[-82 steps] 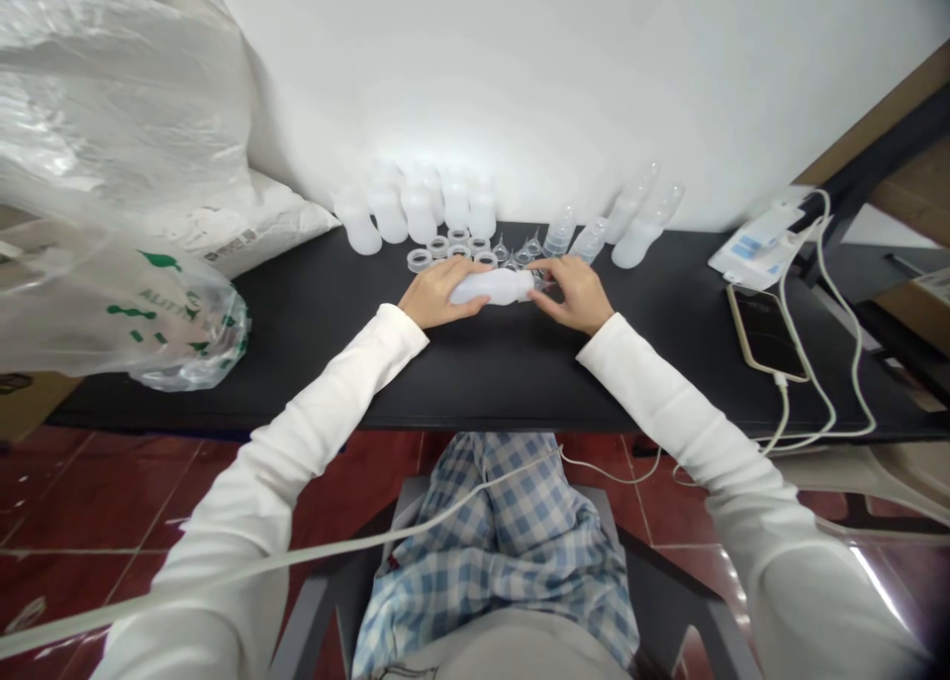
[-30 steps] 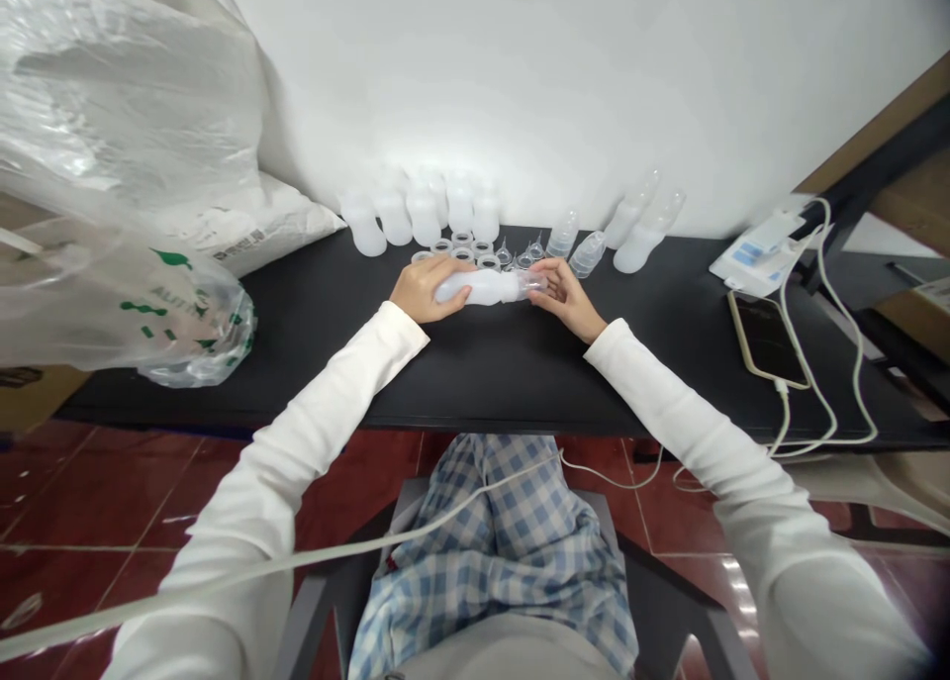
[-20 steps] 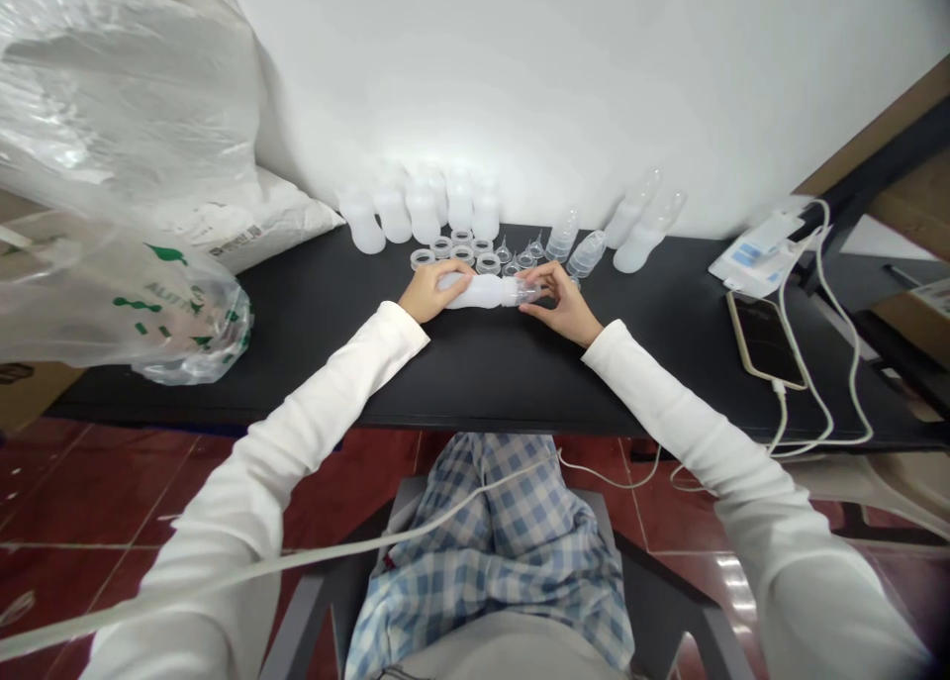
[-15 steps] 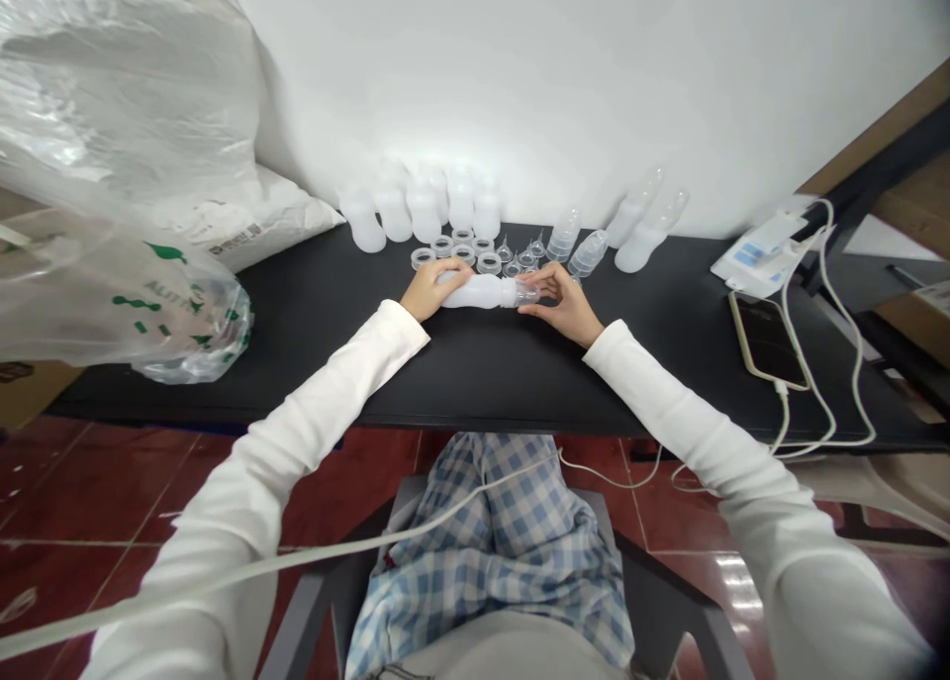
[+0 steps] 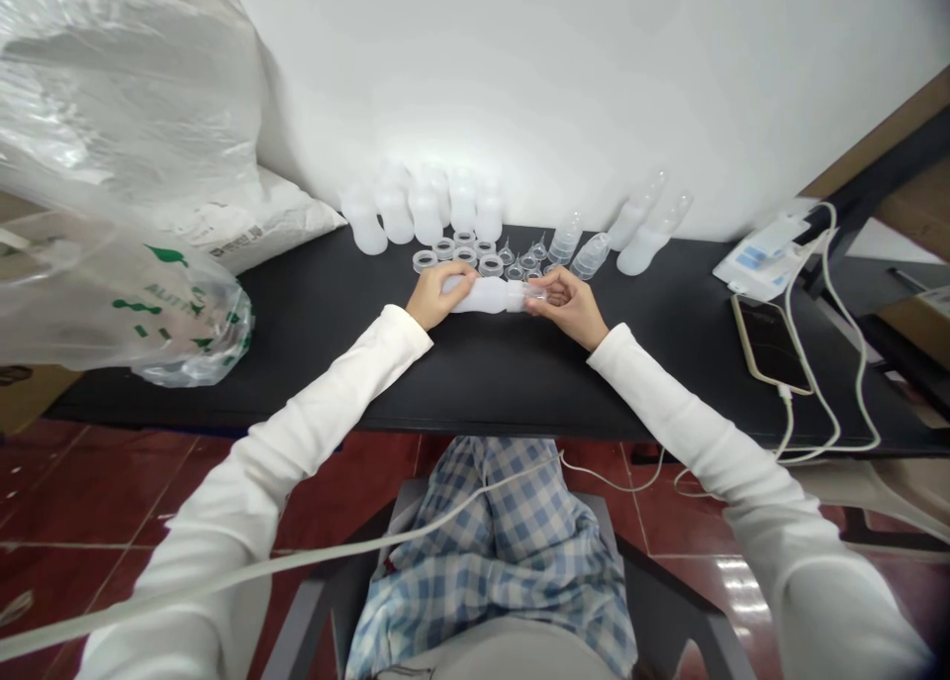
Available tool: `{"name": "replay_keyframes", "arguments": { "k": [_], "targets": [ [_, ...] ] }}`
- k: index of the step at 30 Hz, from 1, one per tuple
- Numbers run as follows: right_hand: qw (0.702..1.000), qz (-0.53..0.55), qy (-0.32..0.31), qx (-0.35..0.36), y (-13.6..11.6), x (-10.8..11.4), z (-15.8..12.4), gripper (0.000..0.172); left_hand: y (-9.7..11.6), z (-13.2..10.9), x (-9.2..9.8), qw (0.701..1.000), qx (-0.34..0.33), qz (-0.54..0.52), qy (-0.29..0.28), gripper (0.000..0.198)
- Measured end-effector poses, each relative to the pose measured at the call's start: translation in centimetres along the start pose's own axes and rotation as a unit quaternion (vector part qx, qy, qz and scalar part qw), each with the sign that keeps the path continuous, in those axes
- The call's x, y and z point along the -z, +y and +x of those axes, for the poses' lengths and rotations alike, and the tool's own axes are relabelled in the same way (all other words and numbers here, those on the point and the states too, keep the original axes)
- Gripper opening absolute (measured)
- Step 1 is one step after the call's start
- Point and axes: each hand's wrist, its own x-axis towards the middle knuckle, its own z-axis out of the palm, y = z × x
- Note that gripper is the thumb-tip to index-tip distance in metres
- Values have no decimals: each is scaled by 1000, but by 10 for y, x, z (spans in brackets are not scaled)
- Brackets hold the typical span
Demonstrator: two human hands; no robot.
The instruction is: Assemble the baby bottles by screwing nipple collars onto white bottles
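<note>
Bottle: white feeding bottle held sideways over the table, between front and back edges.
Left hand: grip closed around base end.
Right hand: grip pinched on clear cover, neck end.
Back edge: upright bottles stood; collar rings, clear teats laid in front.

Small hand-assembly workspace, home or business unclear

Black table against bare white wall; matching bottles and loose rings grouped in batches, bench-style. Big plastic sack, printed clear bag and cardboard box at left suggest stock. Plugged-in phone, gray armchair, red tile floor: ordinary room indoors.
</note>
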Motion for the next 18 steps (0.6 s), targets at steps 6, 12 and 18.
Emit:
{"name": "replay_keyframes", "arguments": {
  "k": [6,12,18],
  "targets": [
    [978,-173,91,78,6,3,3,46,9,-5,-13,995,-74,68,-23,54],
    [968,-208,121,74,8,8,9,51,11,-1,-21,973,-175,147,-21,53],
    [979,-161,121,41,7,2,3,52,8,3,-13,972,-170,161,-28,51]
  ]
}}
